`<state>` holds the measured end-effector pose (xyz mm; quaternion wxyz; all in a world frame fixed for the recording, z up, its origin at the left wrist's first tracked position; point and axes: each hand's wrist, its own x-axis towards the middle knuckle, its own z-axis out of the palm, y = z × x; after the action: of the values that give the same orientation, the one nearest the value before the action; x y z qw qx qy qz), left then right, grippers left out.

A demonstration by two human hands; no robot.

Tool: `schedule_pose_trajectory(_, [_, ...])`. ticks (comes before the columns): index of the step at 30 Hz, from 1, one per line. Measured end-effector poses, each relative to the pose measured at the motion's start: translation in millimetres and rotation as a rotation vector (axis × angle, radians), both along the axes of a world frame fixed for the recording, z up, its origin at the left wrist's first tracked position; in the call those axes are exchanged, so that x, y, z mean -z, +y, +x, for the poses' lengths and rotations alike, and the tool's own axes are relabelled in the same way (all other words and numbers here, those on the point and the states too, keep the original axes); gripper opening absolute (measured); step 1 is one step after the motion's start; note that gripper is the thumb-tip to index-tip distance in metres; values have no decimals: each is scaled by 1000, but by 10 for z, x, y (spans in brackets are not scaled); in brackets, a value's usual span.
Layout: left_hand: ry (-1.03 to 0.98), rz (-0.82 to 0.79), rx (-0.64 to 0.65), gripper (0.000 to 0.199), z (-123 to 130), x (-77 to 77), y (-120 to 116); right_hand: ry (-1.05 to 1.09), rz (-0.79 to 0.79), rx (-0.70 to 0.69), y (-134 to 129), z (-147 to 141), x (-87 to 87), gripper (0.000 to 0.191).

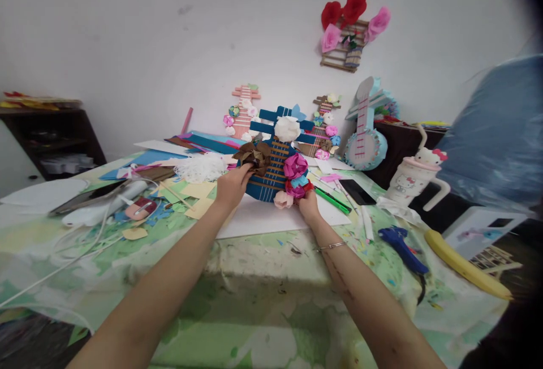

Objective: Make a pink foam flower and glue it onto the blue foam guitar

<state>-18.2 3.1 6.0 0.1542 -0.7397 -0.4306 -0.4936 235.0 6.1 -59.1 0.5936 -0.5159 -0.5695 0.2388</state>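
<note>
Green-and-white mottled plastic covers the table that fills the lower half of the frame, scattered with paper scraps, under a plain white wall. At centre frame you hold a blue guitar-shaped craft propped upright on a white sheet. Its long axis runs up and away from you, the crossbarred head toward the wall and the rounded body down on the sheet. Your left hand is closed on the craft's left edge, just below a brown paper flower. Your right hand grips the lower right corner beside the pink flowers; its fingertips are hidden behind them. A blue glue gun and a yellow strip lie at lower right, with a cartoon-cat cup behind them. The blue mass at far right is blurred and hard to make out. A dark shelf is cut off at the left edge.
</note>
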Motion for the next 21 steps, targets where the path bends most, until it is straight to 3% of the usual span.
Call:
schedule_pose_trajectory(13, [-278, 13, 177, 15, -19, 24, 39, 32, -52, 56, 0, -5, 14, 18])
schedule_pose_trajectory(17, [-384, -27, 235, 23, -1, 36, -15, 43, -55, 49, -2, -8, 13, 15])
schedule_pose_trajectory(21, [-475, -50, 203, 28, 7, 44, -58, 60, -56, 29, 11, -19, 18, 15])
